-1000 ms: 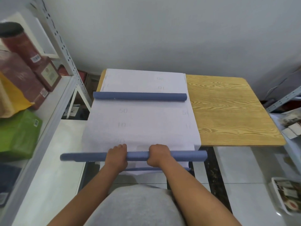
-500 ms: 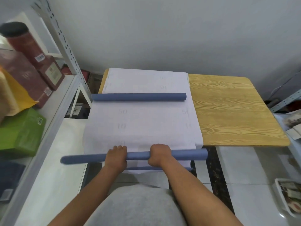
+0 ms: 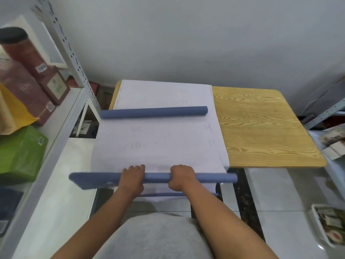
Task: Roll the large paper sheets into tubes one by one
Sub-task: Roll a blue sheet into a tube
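Both hands, left hand (image 3: 131, 178) and right hand (image 3: 180, 177), curled over blue paper roll (image 3: 209, 178) at near edge of white sheets (image 3: 160, 146).

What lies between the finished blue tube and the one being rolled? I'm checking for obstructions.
Only bare white paper sheets between the far tube and the near tube, per the head view.

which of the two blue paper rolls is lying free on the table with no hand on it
The far blue roll, lying across the white sheets untouched. The near blue roll is gripped by the left hand and right hand.
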